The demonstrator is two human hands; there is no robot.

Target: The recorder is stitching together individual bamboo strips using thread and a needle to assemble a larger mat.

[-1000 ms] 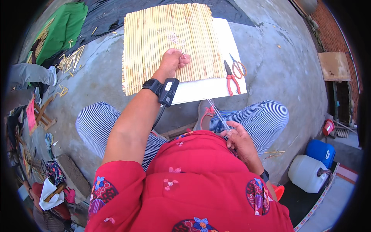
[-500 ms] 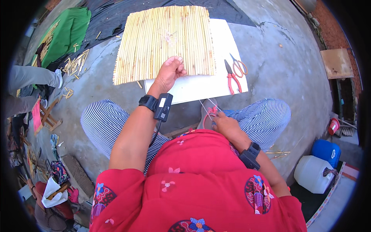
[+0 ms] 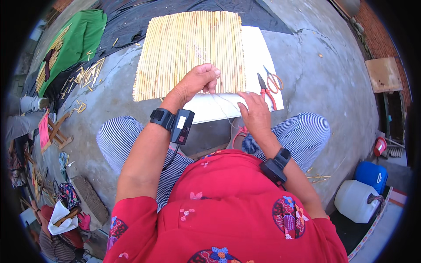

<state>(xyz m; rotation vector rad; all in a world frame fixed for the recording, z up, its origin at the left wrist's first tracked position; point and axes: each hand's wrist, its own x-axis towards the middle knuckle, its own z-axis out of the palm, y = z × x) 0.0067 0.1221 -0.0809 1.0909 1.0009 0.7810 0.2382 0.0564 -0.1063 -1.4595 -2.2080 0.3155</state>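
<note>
the left hand (image 3: 198, 80) rests curled on the near edge of a mat of thin bamboo sticks (image 3: 193, 46), its fingertips pinched on what looks like a fine thread (image 3: 219, 103) that runs back toward the right hand (image 3: 254, 113). the right hand lies flat, fingers loosely spread on the white board (image 3: 258, 52) under the mat, just beside the thread; whether it grips the thread cannot be told. the mat lies on the board on the concrete ground ahead of the person's knees. red-handled scissors (image 3: 268, 83) lie on the board just right of the mat, near the right hand
</note>
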